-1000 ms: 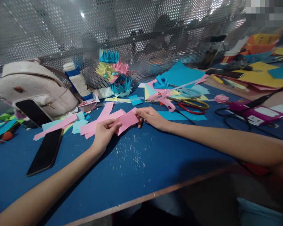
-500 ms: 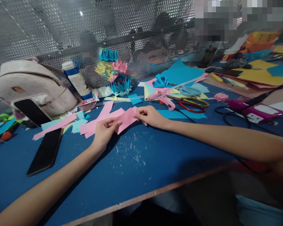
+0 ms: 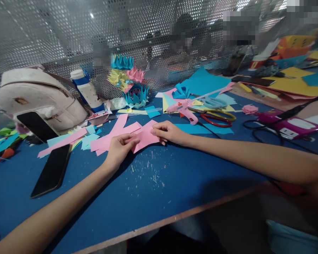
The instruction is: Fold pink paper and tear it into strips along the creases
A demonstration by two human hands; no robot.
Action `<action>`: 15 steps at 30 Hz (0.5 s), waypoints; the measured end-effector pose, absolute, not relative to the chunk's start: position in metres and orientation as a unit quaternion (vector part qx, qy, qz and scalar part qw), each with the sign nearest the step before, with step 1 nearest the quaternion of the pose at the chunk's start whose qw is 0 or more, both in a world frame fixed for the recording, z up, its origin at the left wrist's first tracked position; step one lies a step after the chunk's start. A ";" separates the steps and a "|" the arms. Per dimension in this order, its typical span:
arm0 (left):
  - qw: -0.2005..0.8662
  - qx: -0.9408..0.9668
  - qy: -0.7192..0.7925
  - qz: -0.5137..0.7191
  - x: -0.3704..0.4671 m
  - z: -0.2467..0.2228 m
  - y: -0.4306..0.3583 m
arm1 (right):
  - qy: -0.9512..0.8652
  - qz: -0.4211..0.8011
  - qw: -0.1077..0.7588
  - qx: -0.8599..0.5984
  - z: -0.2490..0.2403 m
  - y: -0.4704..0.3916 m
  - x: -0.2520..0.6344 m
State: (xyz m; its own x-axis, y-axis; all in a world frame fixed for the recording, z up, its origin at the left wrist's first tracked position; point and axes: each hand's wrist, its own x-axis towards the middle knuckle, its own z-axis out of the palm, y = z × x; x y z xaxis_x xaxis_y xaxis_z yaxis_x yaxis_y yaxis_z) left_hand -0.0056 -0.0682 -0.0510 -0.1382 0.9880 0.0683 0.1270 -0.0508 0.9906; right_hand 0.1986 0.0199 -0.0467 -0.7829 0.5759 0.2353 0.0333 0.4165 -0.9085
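A pink paper piece (image 3: 145,137) is stretched between my two hands, just above the blue table (image 3: 148,197). My left hand (image 3: 119,150) pinches its left end between thumb and fingers. The right end is in the pinch of my right hand (image 3: 167,133). Pink paper strips (image 3: 106,141) lie on the table behind my left hand. Beyond my right hand are a pink glue gun (image 3: 184,110), scissors with red and yellow handles (image 3: 217,118) and a blue paper strip (image 3: 206,128).
On the left are a black phone (image 3: 51,171), a pale backpack (image 3: 39,97) and a bottle (image 3: 87,90). Folded paper flowers (image 3: 135,93) stand at the back. A purple box (image 3: 288,123) with black cable lies on the right. The table's front edge (image 3: 159,224) runs below my hands.
The pink paper now shows a wider, flatter face between my hands, and my right hand's fingers have shifted slightly on it. The camera view has moved a little.
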 end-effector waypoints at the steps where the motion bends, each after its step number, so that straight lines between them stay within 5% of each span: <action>1: 0.418 0.514 0.548 0.510 -0.005 -0.051 -0.068 | -0.801 0.499 0.268 -0.196 -0.047 0.020 0.199; 8: 0.406 0.547 0.545 0.490 -0.005 -0.051 -0.068 | -0.828 0.446 0.269 -0.208 -0.045 0.020 0.200; 15: 0.384 0.544 0.534 0.521 -0.010 -0.052 -0.066 | -0.765 0.520 0.312 -0.219 -0.049 0.019 0.198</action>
State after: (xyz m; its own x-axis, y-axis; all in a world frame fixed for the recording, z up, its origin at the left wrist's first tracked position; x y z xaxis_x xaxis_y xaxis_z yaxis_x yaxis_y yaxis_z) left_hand -0.0104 -0.0664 -0.0525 -0.1133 0.9811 0.1566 0.1796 -0.1348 0.9745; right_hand 0.1977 0.0188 -0.0488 -0.7094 0.6588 0.2504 0.0099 0.3645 -0.9311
